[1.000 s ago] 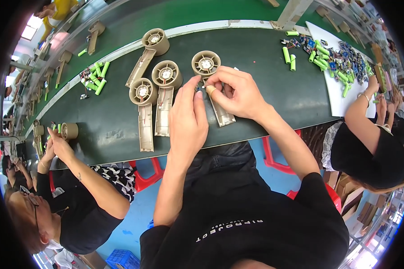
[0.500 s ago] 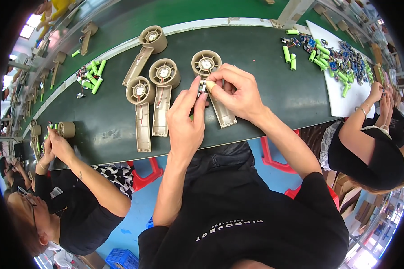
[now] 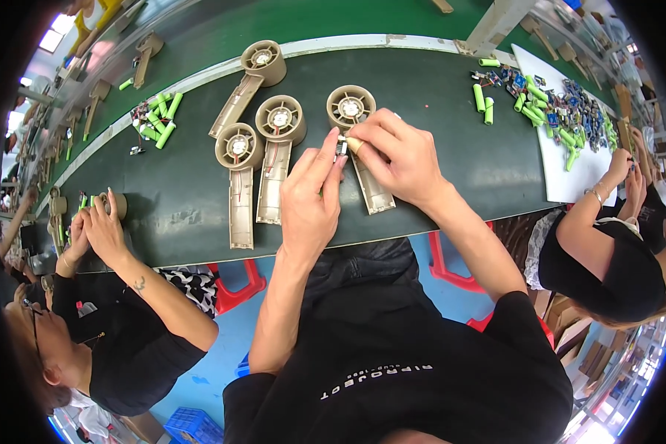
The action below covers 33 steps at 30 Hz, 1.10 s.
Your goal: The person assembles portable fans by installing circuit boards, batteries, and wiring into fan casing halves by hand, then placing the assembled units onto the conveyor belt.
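My left hand pinches a small circuit board with black and silvery parts between thumb and fingertips. A sliver of green shows by its palm, mostly hidden. My right hand is closed at the board's right edge, a yellowish finger cover on one fingertip; whatever it pinches there is too small to make out. Just beyond both hands lies a beige handheld fan body, its open handle half running under my right hand. To the left lie three similar fan bodies, with thin wires in some handles.
Green battery cells with wires lie at the far left. At the far right, a white board carries a heap of circuit boards and green cells. Co-workers sit on both sides, a left one's hands at the table.
The whole view has shifted slightly. My hands stay together around the board, with only small finger movement. The left co-worker's fingers have spread upward.
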Motion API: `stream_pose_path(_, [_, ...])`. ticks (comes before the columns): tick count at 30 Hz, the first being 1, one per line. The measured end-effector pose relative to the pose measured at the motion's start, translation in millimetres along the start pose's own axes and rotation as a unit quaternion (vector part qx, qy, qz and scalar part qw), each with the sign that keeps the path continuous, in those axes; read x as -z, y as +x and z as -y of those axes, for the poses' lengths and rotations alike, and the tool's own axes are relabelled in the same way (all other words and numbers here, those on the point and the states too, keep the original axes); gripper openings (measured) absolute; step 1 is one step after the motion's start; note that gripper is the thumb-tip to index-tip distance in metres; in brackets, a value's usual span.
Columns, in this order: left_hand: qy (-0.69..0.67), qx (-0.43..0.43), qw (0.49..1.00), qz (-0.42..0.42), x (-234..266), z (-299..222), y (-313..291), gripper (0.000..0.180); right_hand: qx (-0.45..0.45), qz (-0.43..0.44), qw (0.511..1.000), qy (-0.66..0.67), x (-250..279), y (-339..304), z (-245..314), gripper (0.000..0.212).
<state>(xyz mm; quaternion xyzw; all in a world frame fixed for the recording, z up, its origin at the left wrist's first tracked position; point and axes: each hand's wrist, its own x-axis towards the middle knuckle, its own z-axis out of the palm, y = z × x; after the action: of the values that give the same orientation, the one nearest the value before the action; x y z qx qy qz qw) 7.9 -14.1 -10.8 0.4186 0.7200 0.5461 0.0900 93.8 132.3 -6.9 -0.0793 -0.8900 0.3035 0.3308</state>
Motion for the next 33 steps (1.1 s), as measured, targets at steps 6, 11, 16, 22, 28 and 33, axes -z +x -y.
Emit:
stream_pose_path(6, [0.010, -0.006, 1.000, 0.019, 5.2, 0.2, 2.4, 0.037, 0.087, -0.022, 0.994, -0.063, -3.1, 1.1, -0.8, 0.016])
stream_pose_path(11, [0.017, -0.023, 0.996, 0.085, 14.1, -4.0, 16.8, 0.035, 0.097, -0.015, 0.993, -0.062, 3.5, 4.7, -5.0, 0.017])
stream_pose_path(16, [-0.036, 0.022, 0.997, 0.069, 11.8, -3.6, 13.4, 0.030, 0.068, 0.003, 0.996, -0.059, 5.6, 9.2, 1.9, 0.017])
stream_pose_path(22, [-0.096, 0.022, 0.995, 0.014, -4.5, -2.9, 6.0, 0.034, -0.295, 0.005, 0.953, 0.067, -2.8, -29.5, 21.8, 0.053])
stream_pose_path(28, [-0.090, -0.028, 0.995, -0.039, 53.2, -34.5, 92.3, 0.023, -0.194, -0.009, 0.960, 0.201, 3.5, 73.3, 14.1, 0.044])
stream_pose_path(33, [0.183, -0.056, 0.979, -0.065, 116.0, 33.5, 218.0, 0.025, -0.164, 0.124, 0.974, 0.097, -45.6, 227.5, -41.3, 0.046])
